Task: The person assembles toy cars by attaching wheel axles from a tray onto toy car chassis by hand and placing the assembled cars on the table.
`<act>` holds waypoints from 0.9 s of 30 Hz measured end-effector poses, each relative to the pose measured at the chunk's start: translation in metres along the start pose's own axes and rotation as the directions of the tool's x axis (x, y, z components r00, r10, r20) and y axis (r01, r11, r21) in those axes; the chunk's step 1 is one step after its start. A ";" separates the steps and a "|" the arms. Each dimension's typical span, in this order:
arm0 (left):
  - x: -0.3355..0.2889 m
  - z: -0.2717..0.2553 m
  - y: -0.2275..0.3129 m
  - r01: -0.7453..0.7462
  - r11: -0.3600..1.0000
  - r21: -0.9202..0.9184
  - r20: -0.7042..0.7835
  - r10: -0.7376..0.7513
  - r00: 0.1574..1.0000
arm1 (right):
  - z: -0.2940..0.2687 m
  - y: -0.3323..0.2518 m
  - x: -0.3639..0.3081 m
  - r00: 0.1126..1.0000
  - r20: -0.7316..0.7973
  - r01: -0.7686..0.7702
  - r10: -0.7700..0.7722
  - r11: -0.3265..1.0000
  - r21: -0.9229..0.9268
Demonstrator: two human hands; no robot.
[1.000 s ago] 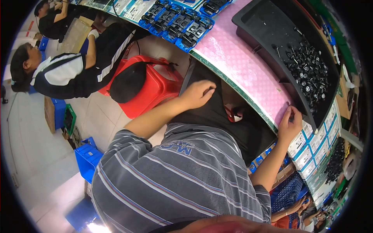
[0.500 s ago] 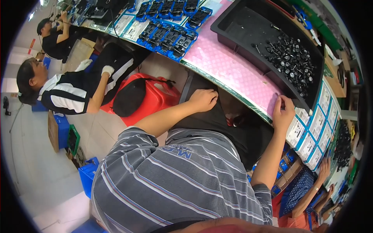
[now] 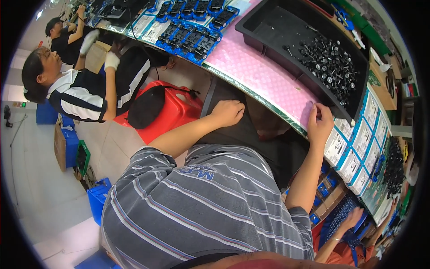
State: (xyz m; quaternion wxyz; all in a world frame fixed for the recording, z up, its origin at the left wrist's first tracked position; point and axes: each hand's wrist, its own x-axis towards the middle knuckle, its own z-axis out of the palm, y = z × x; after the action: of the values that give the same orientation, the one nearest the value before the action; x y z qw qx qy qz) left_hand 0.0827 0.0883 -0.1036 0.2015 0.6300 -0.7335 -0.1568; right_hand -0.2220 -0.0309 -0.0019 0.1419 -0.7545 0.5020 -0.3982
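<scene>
My left hand (image 3: 228,112) rests on my dark-trousered thigh, its fingers curled in with nothing showing in them. At the table's front edge, my right hand (image 3: 320,124) lies on the pink padded sheet (image 3: 268,74), near the lower corner of a black tray (image 3: 257,42). Its thumb and fingers are bent but apart, with no object visible between them. In the tray lies a heap of small dark pins with round, shiny heads (image 3: 333,67). Blue and black toy-car chassis (image 3: 190,40) stand in rows on the table to the left of the sheet.
Packs of white labelled boxes with blue edges (image 3: 358,139) lie right of the tray. A red stool (image 3: 172,112) holding a black bag (image 3: 148,107) stands at my left. A white-gloved person (image 3: 76,98) sits beyond it. Another person's hand (image 3: 351,218) shows at lower right.
My hands keep their places while the view shifts slightly. The gloved person on the left has raised a hand. At lower right, the other person's hand has moved down and away from the boxes.
</scene>
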 end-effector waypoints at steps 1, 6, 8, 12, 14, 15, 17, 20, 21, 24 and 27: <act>-0.001 -0.002 0.004 -0.002 1.000 0.020 0.000 0.002 1.000 | 0.000 0.000 0.000 1.000 -0.002 0.010 -0.010 1.000 0.015; -0.005 -0.018 0.029 -0.062 0.992 0.107 0.010 0.061 0.998 | 0.001 0.002 0.001 1.000 -0.002 0.010 -0.010 0.998 0.061; -0.003 -0.015 0.031 -0.093 0.989 0.115 0.021 0.091 0.996 | 0.001 0.003 0.000 1.000 -0.018 0.011 -0.010 0.998 0.068; 0.010 0.006 0.019 -0.104 0.993 0.053 0.039 0.102 0.994 | 0.000 0.003 -0.001 1.000 -0.004 -0.014 0.014 0.999 0.047; 0.020 0.018 0.006 -0.089 0.996 0.031 0.069 0.087 0.994 | 0.000 0.001 -0.002 1.000 -0.010 -0.020 0.020 0.999 0.044; 0.026 0.025 -0.002 -0.065 0.996 0.055 0.096 0.060 0.994 | -0.002 0.003 -0.003 1.000 -0.013 -0.021 0.022 0.998 0.054; 0.034 0.035 -0.019 0.024 0.995 0.100 0.138 -0.038 0.990 | -0.003 0.003 -0.002 1.000 -0.018 -0.021 0.023 0.998 0.062; 0.041 0.038 -0.027 0.101 0.984 0.148 0.105 -0.117 0.988 | 0.000 0.007 0.000 1.000 -0.015 -0.002 0.003 1.000 0.019; 0.042 0.038 -0.028 0.082 0.985 0.154 0.104 -0.099 0.990 | 0.001 0.009 0.000 1.000 -0.023 0.012 -0.011 1.000 0.020; 0.042 0.038 -0.029 0.082 0.984 0.160 0.176 -0.110 0.978 | -0.001 0.004 0.000 0.998 -0.057 0.008 -0.002 0.994 0.106; 0.043 0.039 -0.029 0.041 0.986 0.160 0.159 -0.067 0.985 | -0.010 -0.005 -0.002 0.991 -0.130 -0.023 0.040 0.991 0.130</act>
State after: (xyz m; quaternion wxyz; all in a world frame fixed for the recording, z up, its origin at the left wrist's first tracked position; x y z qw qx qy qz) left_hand 0.0828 0.0402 -0.1476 0.0863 0.6485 -0.7401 -0.1555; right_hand -0.2267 -0.0247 0.0066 0.1628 -0.7075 0.4957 -0.4767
